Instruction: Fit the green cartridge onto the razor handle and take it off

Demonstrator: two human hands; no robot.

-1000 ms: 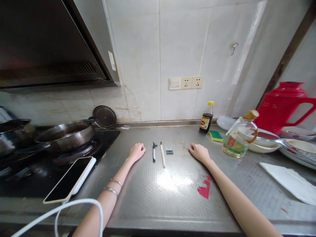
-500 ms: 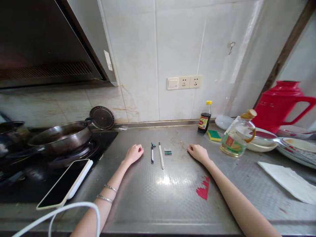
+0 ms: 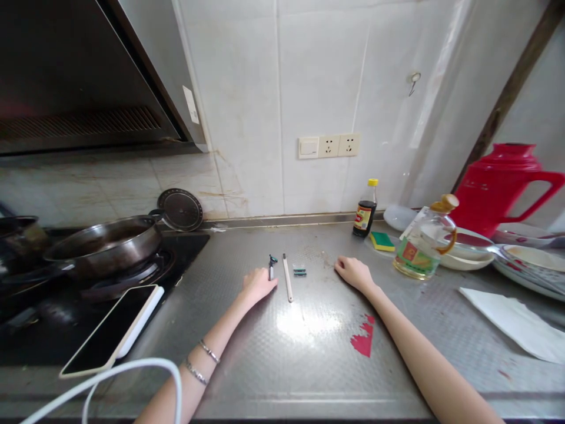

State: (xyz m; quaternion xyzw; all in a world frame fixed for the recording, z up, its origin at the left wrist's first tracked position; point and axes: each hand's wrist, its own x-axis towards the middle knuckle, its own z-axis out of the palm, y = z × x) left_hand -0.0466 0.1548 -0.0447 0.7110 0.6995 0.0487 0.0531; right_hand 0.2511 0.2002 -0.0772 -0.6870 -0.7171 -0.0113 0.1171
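My left hand (image 3: 259, 285) is closed around the handle of a razor (image 3: 272, 267), whose dark green head points away from me. The lower part of the handle is hidden by the hand. Just right of it, a slim white stick (image 3: 288, 281) with a dark far end lies lengthwise on the steel counter. Beside that stick sits a small clear pack with teal razor cartridges (image 3: 299, 272). Further right, my right hand (image 3: 353, 273) rests on the counter with its fingers curled in, and nothing shows in it.
A phone (image 3: 112, 330) with a white cable lies at the edge of the black stove, where a steel pan (image 3: 106, 247) stands. To the right are a soy sauce bottle (image 3: 364, 212), a sponge (image 3: 382, 241), an oil jug (image 3: 421, 250), stacked dishes and a red thermos jug (image 3: 498, 188).
My left hand has moved right from bare counter onto the razor and closed on its handle. The right hand stays where it was.
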